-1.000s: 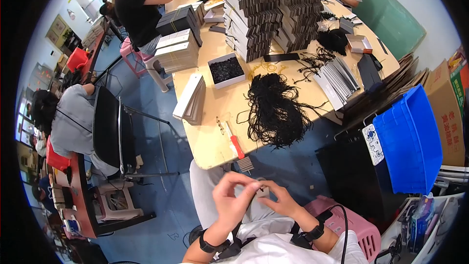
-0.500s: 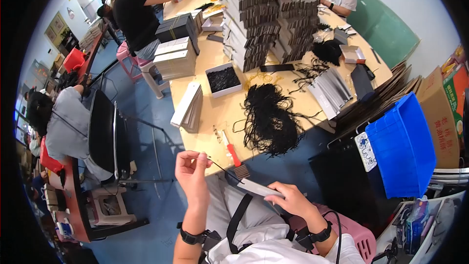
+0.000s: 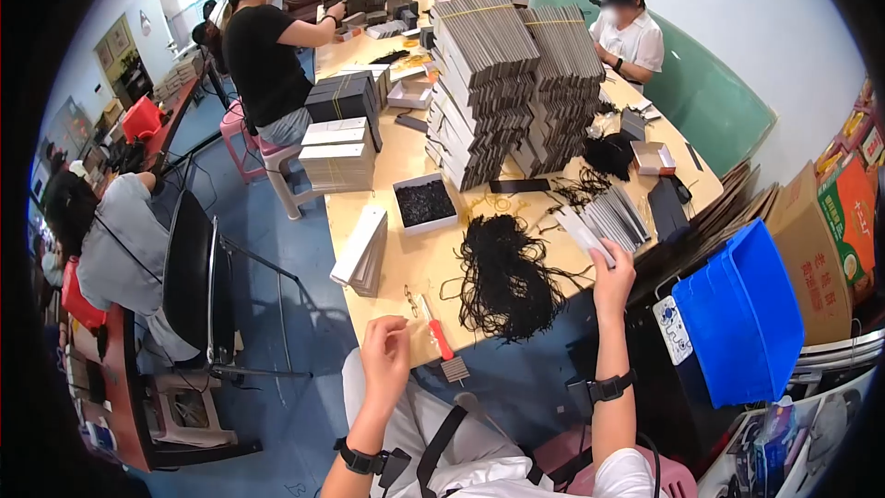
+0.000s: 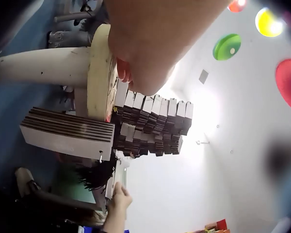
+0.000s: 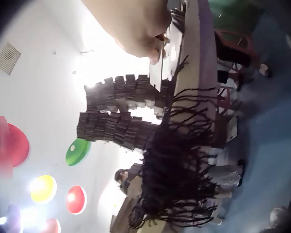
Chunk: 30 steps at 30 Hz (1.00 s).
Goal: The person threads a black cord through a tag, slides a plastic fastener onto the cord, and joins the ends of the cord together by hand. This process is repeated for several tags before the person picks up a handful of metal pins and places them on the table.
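Note:
My right hand (image 3: 613,281) pinches a flat white cardboard strip (image 3: 583,238) between thumb and fingers at the table's right edge. The strip overlaps a leaning row of similar strips (image 3: 619,219). Seen from the right wrist, the same strip (image 5: 156,73) points away from the fingers. My left hand (image 3: 385,360) is over the near table edge, fingers loosely bent, with nothing visible in it. Beside it lies a red-handled tool (image 3: 441,339). Between the hands spreads a heap of black cords (image 3: 512,277). A stack of strips (image 4: 65,133) shows edge-on below the table edge in the left wrist view.
Tall bundled stacks of strips (image 3: 484,92) rise mid-table. A white box of small black pieces (image 3: 426,203) and a leaning white stack (image 3: 361,249) stand at the left. A blue bin (image 3: 737,314) is on the right. A person in black (image 3: 263,65) works across the table.
Both hands were together over the lap, then drew apart with a black cord stretched from the strip. Now the right hand has carried the strip forward and right; the left no longer shows the cord.

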### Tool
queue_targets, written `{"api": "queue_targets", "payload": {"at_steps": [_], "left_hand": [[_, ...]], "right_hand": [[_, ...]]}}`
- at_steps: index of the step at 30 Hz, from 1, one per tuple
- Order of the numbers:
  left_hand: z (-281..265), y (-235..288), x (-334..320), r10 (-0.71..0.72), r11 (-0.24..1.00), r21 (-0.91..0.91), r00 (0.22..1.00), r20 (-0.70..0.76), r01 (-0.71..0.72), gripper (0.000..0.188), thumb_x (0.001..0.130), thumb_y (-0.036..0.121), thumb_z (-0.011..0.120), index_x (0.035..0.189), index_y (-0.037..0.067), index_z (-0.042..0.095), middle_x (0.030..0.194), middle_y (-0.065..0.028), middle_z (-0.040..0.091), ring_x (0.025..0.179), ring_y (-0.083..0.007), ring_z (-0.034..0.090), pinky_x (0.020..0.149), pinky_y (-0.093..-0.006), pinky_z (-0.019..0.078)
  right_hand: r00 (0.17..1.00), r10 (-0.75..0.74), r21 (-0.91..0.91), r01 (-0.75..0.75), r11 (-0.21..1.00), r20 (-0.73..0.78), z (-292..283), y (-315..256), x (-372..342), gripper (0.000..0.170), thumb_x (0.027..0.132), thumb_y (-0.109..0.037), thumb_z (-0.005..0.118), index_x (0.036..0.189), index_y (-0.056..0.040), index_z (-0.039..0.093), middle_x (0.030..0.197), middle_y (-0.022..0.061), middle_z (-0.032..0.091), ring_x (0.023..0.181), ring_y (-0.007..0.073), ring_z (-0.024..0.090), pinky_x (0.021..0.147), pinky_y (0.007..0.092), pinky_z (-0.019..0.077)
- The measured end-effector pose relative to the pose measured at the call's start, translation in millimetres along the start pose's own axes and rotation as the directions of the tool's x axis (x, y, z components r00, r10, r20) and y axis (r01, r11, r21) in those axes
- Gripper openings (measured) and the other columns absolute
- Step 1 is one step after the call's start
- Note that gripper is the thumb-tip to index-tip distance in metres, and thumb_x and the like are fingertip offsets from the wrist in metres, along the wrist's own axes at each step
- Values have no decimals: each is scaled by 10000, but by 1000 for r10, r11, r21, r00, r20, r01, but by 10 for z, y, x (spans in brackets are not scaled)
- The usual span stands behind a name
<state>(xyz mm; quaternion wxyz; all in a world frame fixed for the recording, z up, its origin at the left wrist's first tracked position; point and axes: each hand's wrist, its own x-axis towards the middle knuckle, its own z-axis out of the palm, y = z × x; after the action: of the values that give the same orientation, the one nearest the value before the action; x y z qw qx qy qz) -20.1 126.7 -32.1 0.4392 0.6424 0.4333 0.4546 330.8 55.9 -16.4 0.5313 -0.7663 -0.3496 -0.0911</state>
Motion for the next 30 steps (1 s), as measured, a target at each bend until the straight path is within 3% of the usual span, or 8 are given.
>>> {"api": "queue_targets", "payload": {"at_steps": [6,8,16,19,24,26,28,30], "left_hand": [[-3,50,-22,63,992,110,998,25,-65,130,848,-40,583,975,-19,596,1014,-115,589,890,-199,624,752,-266,511],[2,28,-31,130,982,138,991,26,-132,133,847,-46,578,977,-20,596,1009,-120,596,880,-207,627,746,-274,513],[-7,42,-59,127,979,158,992,27,-130,122,862,-44,565,976,-15,597,1007,-124,602,852,-210,633,731,-280,513],[3,57,-71,119,979,166,993,18,-120,113,870,-39,561,975,-15,596,1005,-121,601,841,-207,634,727,-277,511],[37,67,-88,100,982,155,995,24,-103,102,881,-27,558,976,-16,591,1042,-127,583,864,-215,640,746,-283,522],[32,72,-93,88,984,155,995,39,-93,99,883,-24,556,977,-16,588,1062,-131,575,879,-219,642,763,-285,526],[36,84,-94,92,985,143,995,32,-95,104,873,-28,564,973,-13,589,1041,-123,567,847,-214,635,725,-287,521],[46,46,-69,77,978,195,997,-16,-72,120,862,-24,575,979,-4,592,1030,-121,559,823,-210,631,705,-293,514]], "right_hand": [[998,57,-293,-56,955,-5,-13,435,-15,237,822,-195,683,1000,-40,655,969,96,648,958,291,541,885,400,385],[998,-68,-440,68,895,17,-17,514,-6,251,815,-204,692,1013,-58,647,1010,92,625,968,282,530,870,403,389],[951,-310,-564,248,788,-15,-57,286,-103,243,816,-187,686,1044,-110,652,1092,81,568,1061,286,504,875,403,384],[881,-401,-376,471,798,251,-77,177,-243,101,820,-165,684,883,-87,682,970,69,613,998,268,537,859,389,382],[884,-393,-274,456,847,254,-5,-224,-485,54,820,-120,668,840,-71,676,910,43,611,893,238,565,820,381,393],[814,-468,25,490,871,345,16,-452,-568,87,777,-34,689,859,-56,675,897,67,601,860,256,570,775,357,440],[696,-494,328,372,869,520,57,-716,-713,186,733,3,704,902,-73,690,895,70,582,834,255,564,720,345,474],[529,-575,361,457,813,624,117,-910,-824,227,710,-6,677,914,-104,691,887,55,573,859,256,563,757,363,476]]}}
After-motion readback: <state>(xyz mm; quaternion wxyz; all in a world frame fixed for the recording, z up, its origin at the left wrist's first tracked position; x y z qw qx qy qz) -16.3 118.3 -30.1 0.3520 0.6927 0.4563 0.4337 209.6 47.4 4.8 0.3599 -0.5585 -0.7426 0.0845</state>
